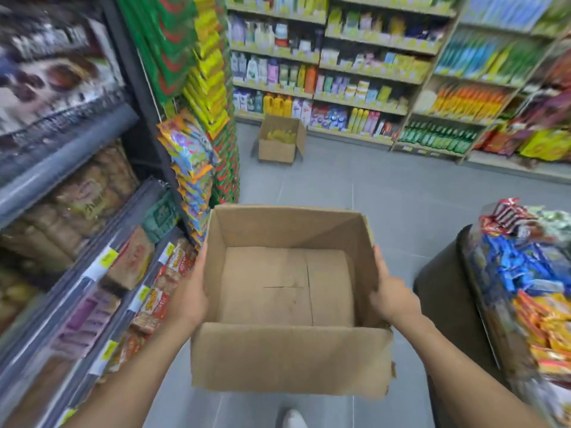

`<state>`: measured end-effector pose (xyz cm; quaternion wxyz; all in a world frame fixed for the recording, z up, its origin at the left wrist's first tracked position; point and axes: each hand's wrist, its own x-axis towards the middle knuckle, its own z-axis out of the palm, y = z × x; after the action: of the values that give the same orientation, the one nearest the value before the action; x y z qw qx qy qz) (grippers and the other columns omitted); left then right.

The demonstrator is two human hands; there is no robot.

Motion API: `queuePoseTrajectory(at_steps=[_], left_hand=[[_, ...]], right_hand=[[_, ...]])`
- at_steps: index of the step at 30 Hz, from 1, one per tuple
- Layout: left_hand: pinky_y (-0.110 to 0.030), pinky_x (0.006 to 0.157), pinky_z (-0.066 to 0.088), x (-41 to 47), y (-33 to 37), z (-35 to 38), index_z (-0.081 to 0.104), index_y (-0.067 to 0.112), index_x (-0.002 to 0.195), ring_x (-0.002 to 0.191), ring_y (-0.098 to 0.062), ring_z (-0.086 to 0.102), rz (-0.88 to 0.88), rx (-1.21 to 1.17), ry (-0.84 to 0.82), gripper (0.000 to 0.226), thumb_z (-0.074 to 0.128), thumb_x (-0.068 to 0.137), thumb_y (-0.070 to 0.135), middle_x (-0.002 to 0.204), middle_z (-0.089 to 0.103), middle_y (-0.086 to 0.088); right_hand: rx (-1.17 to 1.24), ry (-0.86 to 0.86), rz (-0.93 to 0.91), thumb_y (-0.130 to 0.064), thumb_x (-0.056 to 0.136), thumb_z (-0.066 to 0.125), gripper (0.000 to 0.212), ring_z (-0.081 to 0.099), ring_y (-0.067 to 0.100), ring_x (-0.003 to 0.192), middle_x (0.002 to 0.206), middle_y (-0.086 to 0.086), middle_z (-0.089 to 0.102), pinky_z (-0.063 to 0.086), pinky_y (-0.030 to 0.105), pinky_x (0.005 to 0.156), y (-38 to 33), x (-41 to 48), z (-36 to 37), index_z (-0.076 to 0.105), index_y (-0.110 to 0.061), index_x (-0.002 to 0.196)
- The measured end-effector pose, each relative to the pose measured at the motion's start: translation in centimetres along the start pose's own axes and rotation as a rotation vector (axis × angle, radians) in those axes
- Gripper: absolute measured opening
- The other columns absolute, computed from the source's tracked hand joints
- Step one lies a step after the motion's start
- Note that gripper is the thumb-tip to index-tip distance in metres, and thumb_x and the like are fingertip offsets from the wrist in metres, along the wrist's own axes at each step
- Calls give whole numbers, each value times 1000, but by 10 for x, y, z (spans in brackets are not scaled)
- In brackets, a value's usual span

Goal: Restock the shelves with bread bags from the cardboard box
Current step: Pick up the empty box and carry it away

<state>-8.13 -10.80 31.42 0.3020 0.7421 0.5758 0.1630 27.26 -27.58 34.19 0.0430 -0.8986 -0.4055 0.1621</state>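
You hold the box (290,359) low in front of you, clear of the floor (370,186), and it is empty: only the bare cardboard bottom shows, with the near flap hanging down toward you. Your left hand (190,299) lies flat on the outside of the wall at 9 o'clock and your right hand (391,296) lies flat on the wall at 3 o'clock. The fingers run straight along the card and no thumb hooks over the rim, so the box is carried by squeeze alone. That is enough for an empty box, though it could slip if you ease off. The bread bags (77,193) sit on the shelves (61,168) at 9 to 10 o'clock, and none remains in the box, so I judge this load is done. At 11 o'clock hanging packets (191,162) jut into the aisle, near the far left corner of the box. At 3 o'clock a dark bin (445,291) heaped with snacks (525,273) stands just beside your right hand, narrowing the passage. At 12 o'clock a second box (279,149) holding yellow bottles sits on the floor before the far shelves (355,75), in your way if you walk straight on. Your shoe (293,418) shows at 6 o'clock.
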Motion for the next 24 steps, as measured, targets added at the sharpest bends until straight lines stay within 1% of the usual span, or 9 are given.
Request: queuePoseTrajectory(at_steps=[1, 3, 5, 8, 11, 14, 16, 19, 24], left_hand=[[-35, 63, 32, -11, 11, -21, 6, 38, 162, 74, -29, 60, -4, 2, 12, 102, 47, 85, -15, 84, 55, -13], [-39, 66, 40, -25, 23, -55, 4, 45, 161, 87, -38, 67, -8, 11, 45, 100, 49, 88, -6, 96, 65, -24], [-45, 80, 52, -34, 32, -82, 3, 50, 159, 103, -41, 68, -16, -2, 74, 99, 49, 88, -1, 119, 68, -27], [-44, 98, 50, -50, 42, -116, 4, 46, 161, 123, -39, 61, 3, -26, 176, 96, 52, 91, 0, 139, 59, -26], [-35, 82, 46, -73, 51, -142, 1, 49, 159, 117, -31, 64, -15, -29, 268, 94, 55, 95, 7, 136, 63, -10], [-37, 67, 40, -102, 52, -158, -7, 56, 155, 97, -34, 68, -144, 34, 311, 96, 51, 96, 8, 113, 69, -14], [-38, 67, 43, -125, 45, -166, -8, 57, 155, 95, -34, 68, -189, 56, 367, 98, 53, 94, 11, 111, 70, -16], [-40, 74, 50, -169, 28, -177, -8, 65, 151, 102, -34, 69, -265, 48, 461, 102, 56, 92, 12, 120, 71, -15], [-35, 73, 42, -267, 6, -187, -4, 62, 154, 111, -37, 68, -426, 76, 624, 94, 53, 94, 17, 129, 69, -14]], right_hand=[[-12, 13, -18, -13, 90, 48, 101, 50, 23, 59, 70, 2, 54, 40, 37, 59, -8, -10, -23, -24, -45, 153], [-18, 26, -93, -11, 90, 49, 99, 48, 24, 57, 67, 1, 51, 37, 36, 57, -21, -25, -62, -18, -40, 157], [-32, 34, -179, -10, 90, 50, 98, 51, 27, 58, 65, 3, 52, 34, 35, 54, -33, -27, -88, -15, -32, 160], [-19, 81, -255, -12, 90, 54, 102, 58, 33, 63, 73, 11, 63, 38, 36, 55, -51, -22, -105, -19, -33, 158], [22, 94, -411, -20, 87, 60, 115, 70, 38, 82, 97, 18, 74, 54, 41, 66, -67, -12, -110, -36, -46, 145], [4, 78, -541, -23, 89, 63, 112, 70, 39, 95, 110, 21, 73, 52, 39, 71, -91, -9, -121, -30, -40, 150], [-12, 70, -600, -24, 92, 60, 106, 70, 38, 97, 110, 22, 72, 47, 37, 68, -110, -13, -127, -23, -34, 156], [-46, 25, -714, -24, 90, 57, 105, 70, 36, 93, 106, 20, 71, 42, 35, 65, -138, -19, -125, -25, -36, 155], [-43, -77, -951, -22, 81, 58, 113, 70, 35, 88, 98, 18, 72, 52, 40, 68, -195, -57, -106, -29, -45, 151]])
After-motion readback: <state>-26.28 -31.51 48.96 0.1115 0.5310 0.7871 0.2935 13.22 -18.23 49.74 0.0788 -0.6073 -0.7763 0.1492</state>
